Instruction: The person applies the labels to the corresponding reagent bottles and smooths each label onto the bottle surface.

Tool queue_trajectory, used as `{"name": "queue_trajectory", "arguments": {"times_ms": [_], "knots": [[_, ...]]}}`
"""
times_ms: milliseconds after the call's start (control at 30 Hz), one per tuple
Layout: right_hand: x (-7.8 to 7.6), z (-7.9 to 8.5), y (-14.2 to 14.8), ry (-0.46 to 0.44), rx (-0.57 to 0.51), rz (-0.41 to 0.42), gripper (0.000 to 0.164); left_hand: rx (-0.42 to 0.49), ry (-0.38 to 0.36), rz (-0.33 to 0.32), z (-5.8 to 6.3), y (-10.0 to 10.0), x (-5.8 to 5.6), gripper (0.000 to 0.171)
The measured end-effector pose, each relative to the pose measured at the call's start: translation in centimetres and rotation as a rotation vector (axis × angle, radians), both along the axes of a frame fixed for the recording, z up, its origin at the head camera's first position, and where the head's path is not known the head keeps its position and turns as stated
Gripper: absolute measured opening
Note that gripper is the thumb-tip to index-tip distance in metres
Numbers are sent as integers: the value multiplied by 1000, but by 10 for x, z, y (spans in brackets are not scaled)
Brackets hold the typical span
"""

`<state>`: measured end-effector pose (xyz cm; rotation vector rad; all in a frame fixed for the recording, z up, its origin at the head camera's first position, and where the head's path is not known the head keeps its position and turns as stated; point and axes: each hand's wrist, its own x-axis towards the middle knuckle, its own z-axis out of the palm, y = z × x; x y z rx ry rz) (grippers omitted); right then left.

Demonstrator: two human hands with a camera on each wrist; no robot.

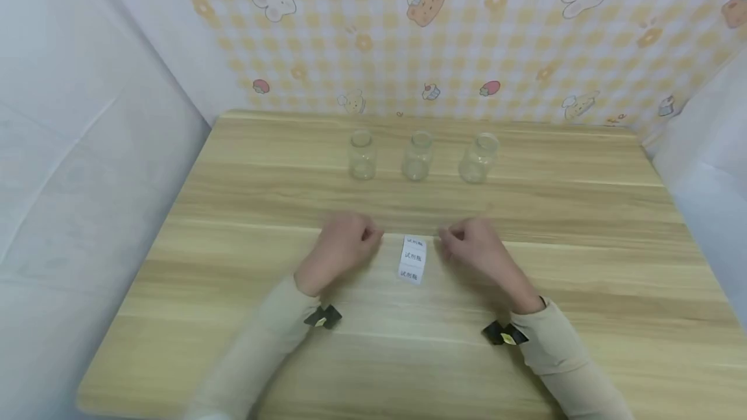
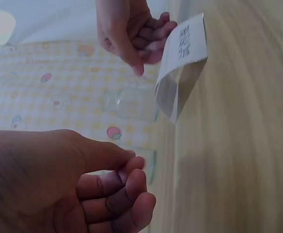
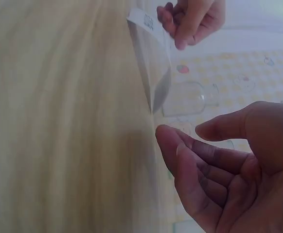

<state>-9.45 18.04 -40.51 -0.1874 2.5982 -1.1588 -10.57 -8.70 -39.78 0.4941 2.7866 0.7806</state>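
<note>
A short strip of white paper labels (image 1: 412, 258) printed with black characters lies on the table between the two hands. In both wrist views the strip (image 2: 184, 46) looks arched, one end raised off the wood. My left hand (image 1: 343, 243) is just left of it, thumb and index fingertip close together, with nothing visible between them. To the strip's right, my right hand (image 1: 475, 246) has loosely bent fingers, and a gap shows between thumb and index finger (image 3: 168, 145). Neither hand touches the strip.
Three clear glass jars without lids stand in a row farther back: a left jar (image 1: 363, 164), a middle jar (image 1: 417, 164) and a right jar (image 1: 477, 164). Behind the wooden table (image 1: 373, 361) hangs a yellow checked cloth (image 1: 373, 63) with cartoon prints.
</note>
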Motion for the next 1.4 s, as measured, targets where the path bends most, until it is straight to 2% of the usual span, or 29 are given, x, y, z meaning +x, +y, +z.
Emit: {"name": "queue_trajectory", "arguments": {"times_ms": [133, 300, 433, 633, 800, 967, 1200, 1400], "knots": [[3, -7, -9, -94, -91, 45, 38, 31, -54, -54, -7, 10, 5, 27], [5, -11, -17, -200, -165, 71, 39, 94, -96, -92, -15, 21, 10, 34], [5, -11, -21, -211, -178, 80, 37, 133, -94, -89, -18, 26, 11, 31], [6, -6, -24, -173, -180, 74, 30, 173, -90, -74, -11, 28, 12, 22], [10, 3, -26, -114, -170, 43, 24, 209, -61, -45, 4, 26, 15, 21], [14, 21, -26, -18, -222, -3, 25, 285, -38, -13, 25, 25, 18, 19], [22, 48, -26, 162, -324, -37, 20, 346, 59, -5, 58, 23, 20, 22], [31, 77, -29, 272, -394, -54, 15, 415, 130, -3, 91, 21, 30, 19]]}}
